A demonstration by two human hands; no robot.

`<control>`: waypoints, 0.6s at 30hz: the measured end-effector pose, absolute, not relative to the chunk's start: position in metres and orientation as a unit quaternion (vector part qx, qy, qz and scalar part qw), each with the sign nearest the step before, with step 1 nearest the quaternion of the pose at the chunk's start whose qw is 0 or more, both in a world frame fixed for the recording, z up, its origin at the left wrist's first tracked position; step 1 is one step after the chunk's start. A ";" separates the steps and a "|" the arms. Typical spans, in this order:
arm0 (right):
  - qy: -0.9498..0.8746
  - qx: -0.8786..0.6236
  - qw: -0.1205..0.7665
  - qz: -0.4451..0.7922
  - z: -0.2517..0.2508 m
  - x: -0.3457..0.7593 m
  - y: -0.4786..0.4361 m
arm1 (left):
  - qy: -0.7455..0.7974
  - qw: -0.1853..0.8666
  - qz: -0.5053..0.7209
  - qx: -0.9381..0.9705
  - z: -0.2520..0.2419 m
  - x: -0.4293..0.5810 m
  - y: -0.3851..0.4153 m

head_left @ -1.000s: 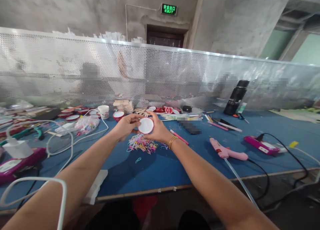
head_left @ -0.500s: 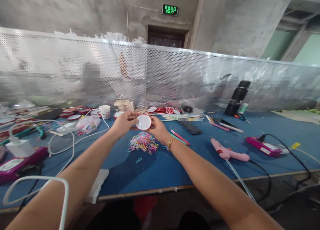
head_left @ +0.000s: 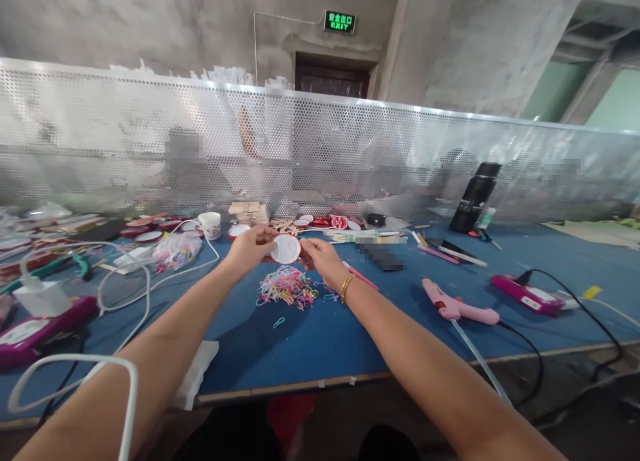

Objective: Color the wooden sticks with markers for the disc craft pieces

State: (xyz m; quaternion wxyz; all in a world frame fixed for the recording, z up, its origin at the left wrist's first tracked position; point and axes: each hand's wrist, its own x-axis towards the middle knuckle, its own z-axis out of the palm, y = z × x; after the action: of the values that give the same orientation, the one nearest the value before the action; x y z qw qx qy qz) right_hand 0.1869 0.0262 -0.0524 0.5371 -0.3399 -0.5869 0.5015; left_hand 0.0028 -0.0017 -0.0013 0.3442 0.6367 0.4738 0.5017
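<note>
A round white disc with a red rim is held up above the table between my two hands. My left hand grips its left edge, thumb on the near face. At its right edge the fingers of my right hand are pinched on the rim; some fingertips are hidden behind it. Just below lies a pile of small coloured plastic loops. A single teal loop rests nearer to me.
A pink glue gun and a purple power strip lie to the right. Behind them stands a black bottle. White cable loops across the left side, near a paper cup. A perforated metal screen closes off the back.
The disc has shifted very slightly left. My right hand has moved a little to the right along its edge, and its fingers look more bunched.
</note>
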 end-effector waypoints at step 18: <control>-0.643 -0.367 0.606 0.292 -0.048 0.194 0.027 | 0.377 0.340 0.406 0.760 -0.016 0.000 0.008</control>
State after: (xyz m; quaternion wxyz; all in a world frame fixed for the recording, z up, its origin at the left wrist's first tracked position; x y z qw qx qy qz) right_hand 0.1941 0.0266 -0.0477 0.6058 -0.3669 -0.6428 0.2918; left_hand -0.0005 0.0081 -0.0164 0.3402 0.7598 0.3770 0.4061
